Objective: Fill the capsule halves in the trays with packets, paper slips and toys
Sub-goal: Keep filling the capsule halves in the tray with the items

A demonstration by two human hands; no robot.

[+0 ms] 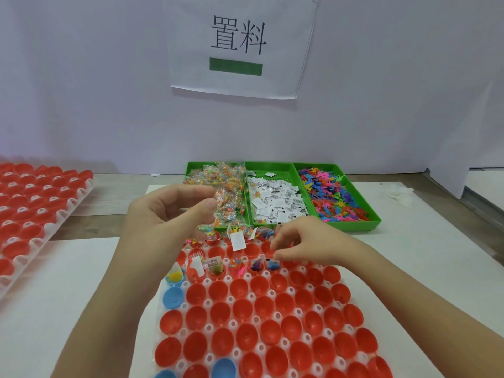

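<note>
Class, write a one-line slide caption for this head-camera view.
Left hand and right hand over a tray of red capsule halves; green bins of packets, paper slips and toys behind.

Capsule halves (246, 336): smooth glossy plastic, red and blue, highlights on the inner walls. Tray (210, 327) under them: white moulded plastic, duller, slightly translucent. Bins (373, 214): green hard plastic, satin finish, the middle one has a perforated floor. Packets (226, 203): clear crinkly film, shiny. Paper slips (275, 203): thin matt white paper, black print. Toys (335, 197): flat coloured plastic, low sheen. Surface (120, 186): wood-grain look, matt, partly covered by a smooth white sheet (81, 268). Sign (240, 45) on the wall: plain matt paper.
</note>
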